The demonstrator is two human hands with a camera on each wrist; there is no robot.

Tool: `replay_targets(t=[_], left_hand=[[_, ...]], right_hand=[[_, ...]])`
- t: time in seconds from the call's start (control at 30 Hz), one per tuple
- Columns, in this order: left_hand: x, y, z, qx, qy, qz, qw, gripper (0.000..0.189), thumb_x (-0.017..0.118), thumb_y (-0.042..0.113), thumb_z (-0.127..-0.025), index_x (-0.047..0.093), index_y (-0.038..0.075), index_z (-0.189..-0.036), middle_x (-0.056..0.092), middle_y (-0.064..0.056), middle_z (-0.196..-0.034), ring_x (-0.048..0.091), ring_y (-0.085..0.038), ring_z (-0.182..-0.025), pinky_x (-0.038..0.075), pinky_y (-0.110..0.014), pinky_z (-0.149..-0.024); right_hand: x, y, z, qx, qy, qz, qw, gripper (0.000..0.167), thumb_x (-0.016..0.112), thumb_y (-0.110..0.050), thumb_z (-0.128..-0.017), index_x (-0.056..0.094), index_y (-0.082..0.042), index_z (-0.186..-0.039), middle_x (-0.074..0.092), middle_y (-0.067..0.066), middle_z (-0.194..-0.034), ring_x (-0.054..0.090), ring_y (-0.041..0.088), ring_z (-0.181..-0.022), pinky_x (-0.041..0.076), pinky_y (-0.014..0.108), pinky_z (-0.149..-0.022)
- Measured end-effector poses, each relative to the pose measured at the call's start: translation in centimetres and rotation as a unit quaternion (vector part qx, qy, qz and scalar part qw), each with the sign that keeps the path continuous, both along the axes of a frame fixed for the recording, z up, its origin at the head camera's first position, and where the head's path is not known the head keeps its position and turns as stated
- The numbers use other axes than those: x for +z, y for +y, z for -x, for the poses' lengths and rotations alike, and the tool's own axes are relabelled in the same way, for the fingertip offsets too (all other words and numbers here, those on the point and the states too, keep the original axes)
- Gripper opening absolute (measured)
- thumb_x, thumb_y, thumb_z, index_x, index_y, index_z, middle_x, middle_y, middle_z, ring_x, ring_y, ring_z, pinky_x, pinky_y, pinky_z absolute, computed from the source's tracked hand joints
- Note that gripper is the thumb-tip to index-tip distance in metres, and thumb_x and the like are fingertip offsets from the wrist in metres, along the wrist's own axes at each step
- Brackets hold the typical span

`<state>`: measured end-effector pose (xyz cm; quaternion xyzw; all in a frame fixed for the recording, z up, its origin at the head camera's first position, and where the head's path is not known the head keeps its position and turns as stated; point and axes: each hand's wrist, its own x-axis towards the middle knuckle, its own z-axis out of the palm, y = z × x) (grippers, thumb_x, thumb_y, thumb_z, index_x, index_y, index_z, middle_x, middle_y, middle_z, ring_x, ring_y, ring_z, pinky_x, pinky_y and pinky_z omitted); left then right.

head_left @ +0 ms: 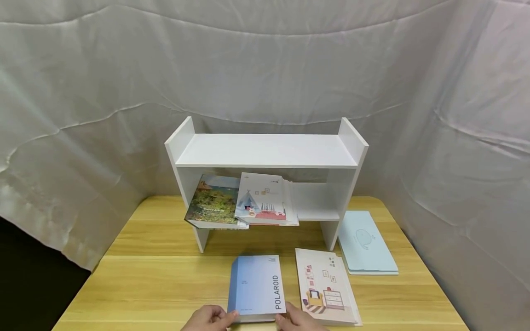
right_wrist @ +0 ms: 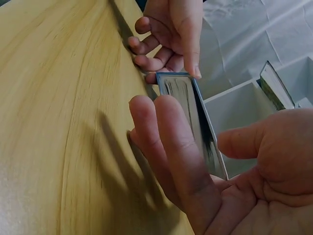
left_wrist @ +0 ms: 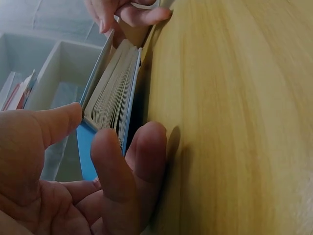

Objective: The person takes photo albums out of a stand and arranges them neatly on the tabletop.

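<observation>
A thick blue album marked POLAROID [head_left: 257, 282] lies at the front of the table, its page edges [left_wrist: 113, 81] facing me. My left hand [head_left: 210, 318] holds its near left corner, with the thumb at the top cover's edge and fingers low beside the lower cover. At the near right corner my right hand [head_left: 300, 319] holds the album too, thumb on the cover's edge. In the right wrist view, two of that hand's fingers [right_wrist: 183, 142] reach out past the pages. A gap shows between the upper cover and the pages there.
Behind the album stands a white two-tier shelf [head_left: 267, 151]. Its lower tier bears a photo album with a garden cover [head_left: 213, 200] and white illustrated books [head_left: 262, 197], jutting over the front edge. Another white illustrated book [head_left: 327, 287] and a pale blue whale-print book [head_left: 367, 241] lie right.
</observation>
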<state>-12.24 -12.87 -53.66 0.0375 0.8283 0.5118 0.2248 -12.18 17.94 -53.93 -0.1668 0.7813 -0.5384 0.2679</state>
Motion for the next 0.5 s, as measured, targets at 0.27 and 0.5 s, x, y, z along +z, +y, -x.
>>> replay_targets(t=[0.27,0.5], left_hand=[[-0.13,-0.32,-0.10,0.010,0.021,0.016,0.9996,0.051,0.070,0.052,-0.102,0.068,0.008,-0.076,0.048,0.008,-0.062,0.047,-0.011,-0.061,0.043,-0.024,-0.059],[-0.05,-0.59,-0.05,0.013,0.036,0.027,0.9989,0.050,0.071,0.050,-0.101,0.065,0.010,-0.073,0.045,0.008,-0.060,0.044,-0.011,-0.058,0.037,-0.022,-0.055]], right_hand=[[-0.64,-0.09,-0.13,0.009,-0.082,0.102,0.9913,0.078,0.055,-0.033,-0.113,0.021,0.019,-0.160,0.071,0.007,-0.096,0.059,0.003,-0.074,0.049,0.018,-0.067],[0.12,-0.86,-0.69,-0.037,-0.134,0.080,0.9871,0.096,0.066,-0.036,-0.109,0.010,0.025,-0.157,0.062,-0.008,-0.069,0.059,-0.001,-0.059,0.047,0.015,-0.057]])
